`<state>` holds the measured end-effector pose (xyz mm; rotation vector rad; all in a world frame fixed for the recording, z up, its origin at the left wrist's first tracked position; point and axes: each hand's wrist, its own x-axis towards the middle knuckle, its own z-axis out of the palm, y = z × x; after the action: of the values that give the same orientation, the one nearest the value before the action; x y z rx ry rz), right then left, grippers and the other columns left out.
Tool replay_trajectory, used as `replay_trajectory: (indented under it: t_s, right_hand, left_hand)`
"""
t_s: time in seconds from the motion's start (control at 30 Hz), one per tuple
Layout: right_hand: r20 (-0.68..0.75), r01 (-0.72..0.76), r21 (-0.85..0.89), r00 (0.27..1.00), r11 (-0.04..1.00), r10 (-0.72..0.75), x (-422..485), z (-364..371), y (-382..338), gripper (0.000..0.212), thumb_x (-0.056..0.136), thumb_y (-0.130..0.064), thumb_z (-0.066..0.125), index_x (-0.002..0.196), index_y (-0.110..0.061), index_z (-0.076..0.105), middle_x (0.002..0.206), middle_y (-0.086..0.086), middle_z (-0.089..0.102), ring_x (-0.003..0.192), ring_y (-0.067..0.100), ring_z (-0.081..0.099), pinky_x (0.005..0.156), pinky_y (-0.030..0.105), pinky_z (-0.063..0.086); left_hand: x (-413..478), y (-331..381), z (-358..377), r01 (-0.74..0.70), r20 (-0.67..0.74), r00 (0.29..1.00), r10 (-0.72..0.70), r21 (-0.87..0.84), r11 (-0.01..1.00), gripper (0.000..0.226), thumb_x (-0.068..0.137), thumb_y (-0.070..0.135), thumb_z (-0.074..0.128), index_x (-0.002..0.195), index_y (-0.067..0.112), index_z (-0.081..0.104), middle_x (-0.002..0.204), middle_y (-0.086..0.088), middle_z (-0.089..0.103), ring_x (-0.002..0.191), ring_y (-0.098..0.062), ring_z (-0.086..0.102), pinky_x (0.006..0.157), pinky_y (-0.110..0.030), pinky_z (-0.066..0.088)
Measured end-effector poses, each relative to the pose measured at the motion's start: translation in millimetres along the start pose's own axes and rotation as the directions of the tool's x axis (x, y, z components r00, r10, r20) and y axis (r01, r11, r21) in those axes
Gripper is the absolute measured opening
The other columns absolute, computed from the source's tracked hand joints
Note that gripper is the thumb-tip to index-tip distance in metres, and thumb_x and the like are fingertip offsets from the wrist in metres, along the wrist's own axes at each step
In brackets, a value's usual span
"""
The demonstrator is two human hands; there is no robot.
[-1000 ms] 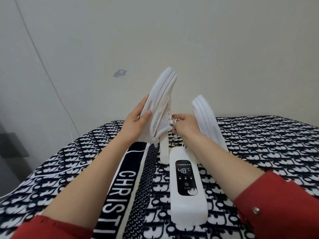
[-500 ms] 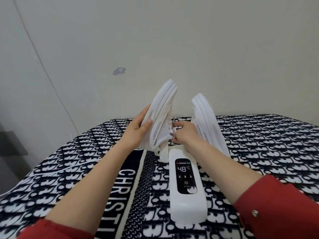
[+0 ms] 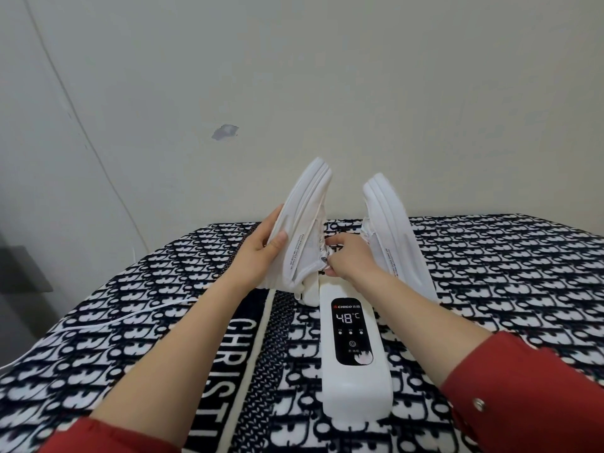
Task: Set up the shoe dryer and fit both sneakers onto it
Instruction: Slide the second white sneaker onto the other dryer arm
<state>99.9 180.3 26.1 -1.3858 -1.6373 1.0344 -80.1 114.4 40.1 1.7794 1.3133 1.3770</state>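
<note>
A white shoe dryer (image 3: pixel 354 380) lies on the patterned bed, its black panel reading 48°C. The left white sneaker (image 3: pixel 305 223) stands sole-up and tilted over the dryer's left arm (image 3: pixel 310 291), whose lower end shows below the shoe. My left hand (image 3: pixel 261 250) grips this sneaker's side. My right hand (image 3: pixel 348 259) pinches its opening near the laces. The right white sneaker (image 3: pixel 397 237) sits sole-up on the dryer's other arm, which is hidden, just behind my right wrist.
A black-and-white patterned blanket (image 3: pixel 490 289) covers the bed. A thin white cord (image 3: pixel 108 322) runs across the left side toward the edge. A plain wall (image 3: pixel 359 93) rises right behind the bed. A dark ledge (image 3: pixel 19 273) sits at far left.
Both hands have lowered the left sneaker down along the dryer's left arm. The right sneaker and the dryer body have stayed put.
</note>
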Motion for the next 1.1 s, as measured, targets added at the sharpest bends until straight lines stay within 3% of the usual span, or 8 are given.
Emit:
replay_trajectory:
  t_s: [0.07,0.27,0.37,0.5,0.73,0.87,1.0,1.1]
  right_hand:
    - [-0.010,-0.001,-0.050,1.000,0.999,0.000,0,2,1,0.044,0.078,0.007,0.055,0.110,-0.023,0.063,0.078,-0.012,0.051,0.078,0.029,0.072,0.079,0.046,0.059]
    - [-0.010,-0.015,-0.065,1.000,0.998,0.015,-1,7,6,0.038,0.078,0.005,0.047,0.099,-0.025,0.055,0.084,-0.001,0.059,0.086,0.032,0.069,0.081,0.050,0.057]
    - [0.001,-0.026,-0.010,1.000,1.000,0.026,0,9,7,0.037,0.078,0.008,0.053,0.099,-0.022,0.057,0.092,0.002,0.060,0.093,0.035,0.067,0.080,0.050,0.058]
    - [0.002,-0.054,0.010,0.999,0.998,0.054,2,10,9,0.035,0.080,0.008,0.053,0.093,-0.025,0.055,0.088,-0.002,0.058,0.090,0.034,0.069,0.077,0.048,0.060]
    - [-0.027,-0.039,-0.042,0.999,0.998,0.038,2,15,15,0.037,0.080,0.008,0.046,0.091,-0.026,0.053,0.083,-0.004,0.054,0.065,0.029,0.069,0.063,0.048,0.061]
    - [-0.032,-0.045,-0.038,0.999,0.998,0.043,1,18,18,0.038,0.080,0.009,0.045,0.081,-0.029,0.051,0.084,-0.006,0.051,0.064,0.029,0.069,0.061,0.050,0.061]
    - [-0.051,-0.057,-0.034,0.997,0.998,0.055,0,19,20,0.039,0.080,0.009,0.042,0.076,-0.029,0.050,0.083,-0.003,0.053,0.065,0.031,0.068,0.061,0.046,0.061]
    - [-0.053,-0.034,-0.073,0.998,0.997,0.030,0,19,20,0.039,0.080,0.008,0.042,0.074,-0.030,0.047,0.083,-0.002,0.053,0.067,0.033,0.067,0.060,0.045,0.060]
  left_hand:
    - [-1,-2,1,0.004,-0.004,1.000,-0.004,0.002,1.000,0.051,0.095,0.042,0.052,0.144,0.040,0.038,0.143,0.019,0.047,0.132,-0.003,0.044,0.112,-0.043,0.035]
    - [-5,-8,4,0.039,-0.020,0.999,-0.039,-0.005,0.999,0.049,0.093,0.041,0.052,0.140,0.046,0.039,0.139,0.017,0.051,0.127,-0.002,0.048,0.109,-0.038,0.038]
    - [-6,-10,3,0.050,-0.008,0.999,-0.050,-0.004,0.999,0.048,0.092,0.042,0.053,0.138,0.049,0.040,0.132,0.017,0.056,0.119,0.000,0.054,0.100,-0.030,0.043]
    - [-8,-11,4,0.058,0.000,0.998,-0.058,0.001,0.998,0.044,0.092,0.043,0.052,0.134,0.052,0.040,0.123,0.020,0.061,0.111,0.002,0.058,0.086,-0.017,0.045]
    - [-10,-17,5,0.081,0.011,0.997,-0.081,-0.033,0.996,0.042,0.091,0.045,0.053,0.129,0.058,0.040,0.123,0.019,0.060,0.114,-0.004,0.058,0.096,-0.033,0.045]
    - [-13,-21,8,0.080,0.014,0.997,-0.080,-0.041,0.996,0.040,0.091,0.042,0.052,0.125,0.060,0.041,0.121,0.019,0.060,0.112,-0.003,0.059,0.093,-0.029,0.045]
    - [-15,-28,9,0.086,0.014,0.996,-0.085,-0.050,0.995,0.043,0.093,0.038,0.050,0.132,0.053,0.038,0.129,0.010,0.057,0.116,-0.007,0.057,0.099,-0.034,0.044]
    - [-15,-31,9,0.081,0.018,0.997,-0.080,-0.060,0.995,0.042,0.095,0.036,0.050,0.131,0.055,0.037,0.128,0.013,0.057,0.113,-0.002,0.058,0.094,-0.025,0.044]
